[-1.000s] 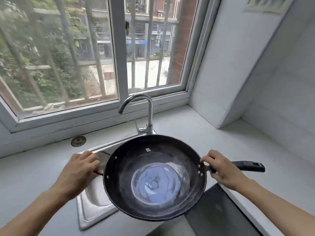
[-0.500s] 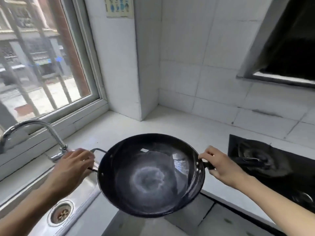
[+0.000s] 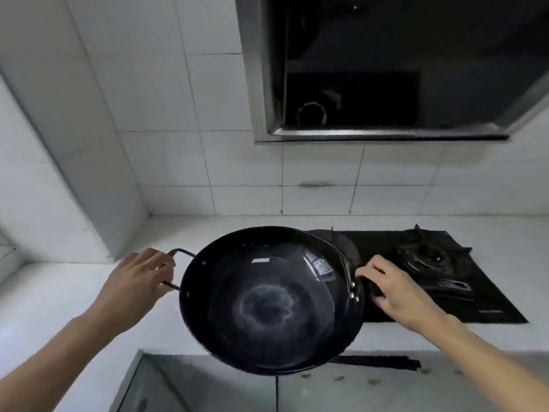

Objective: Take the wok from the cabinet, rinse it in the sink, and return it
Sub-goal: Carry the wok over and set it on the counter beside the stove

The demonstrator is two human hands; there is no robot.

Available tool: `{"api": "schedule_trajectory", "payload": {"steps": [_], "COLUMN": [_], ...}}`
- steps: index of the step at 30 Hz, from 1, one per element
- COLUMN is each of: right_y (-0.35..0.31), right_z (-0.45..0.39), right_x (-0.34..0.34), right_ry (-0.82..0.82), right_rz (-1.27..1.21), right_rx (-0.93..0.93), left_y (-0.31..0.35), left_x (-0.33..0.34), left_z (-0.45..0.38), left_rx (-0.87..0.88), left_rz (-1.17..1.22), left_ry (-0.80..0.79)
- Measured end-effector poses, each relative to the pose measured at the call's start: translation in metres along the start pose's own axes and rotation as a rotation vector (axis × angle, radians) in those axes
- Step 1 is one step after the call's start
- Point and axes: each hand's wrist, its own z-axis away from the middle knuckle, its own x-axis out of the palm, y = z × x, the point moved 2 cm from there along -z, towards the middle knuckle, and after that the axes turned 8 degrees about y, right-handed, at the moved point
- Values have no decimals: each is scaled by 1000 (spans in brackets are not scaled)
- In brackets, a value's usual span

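The wok (image 3: pixel 271 301) is now carried from the sink to the desk's stove (image 3: pixel 427 263) end, handles held in both grips, left hand (image 3: pixel 139 281) and right hand (image 3: pixel 395 295); rinsing seems done.

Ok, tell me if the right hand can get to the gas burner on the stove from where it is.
Probably yes, but not freely: the right hand grips the wok by its long handle, just in front of the gas burner. Nothing lies between them, yet letting go leaves only the left hand holding the wok.

The wok (image 3: pixel 271 301) hides the stove's left burner; the right hand (image 3: pixel 396 295) covers its long handle's root. The range hood (image 3: pixel 386 69) is cut off above.
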Motion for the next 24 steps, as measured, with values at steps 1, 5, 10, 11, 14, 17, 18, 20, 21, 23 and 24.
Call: {"api": "schedule_trajectory", "payload": {"steps": [1, 5, 10, 11, 14, 17, 18, 20, 21, 23, 24], "right_y": [6, 17, 8, 5, -4, -15, -18, -21, -21, -18, -16], "right_z": [8, 38, 86, 95, 129, 173, 188, 218, 232, 259, 271], "right_x": [-5, -25, -56, -64, -88, -109, -117, -130, -137, -148, -153], "right_ry": [8, 67, 119, 127, 143, 142, 149, 168, 183, 214, 229], "right_rz": [16, 60, 191, 219, 294, 365, 385, 417, 429, 435, 431], "right_rx": [27, 146, 298, 332, 404, 484, 509, 574, 609, 675, 699], "left_y": [4, 14, 35, 42, 69, 109, 125, 156, 172, 202, 218], "left_x": [6, 37, 73, 79, 95, 97, 95, 88, 83, 74, 69], "left_z": [-13, -54, -100, -108, -129, -155, -162, -177, -184, -196, -201], "left_rx": [27, 92, 200, 227, 317, 420, 468, 552, 585, 641, 659], "left_rz": [26, 135, 281, 311, 389, 438, 454, 473, 485, 514, 526], "left_ry": [14, 51, 100, 112, 141, 192, 205, 237, 243, 254, 264]}}
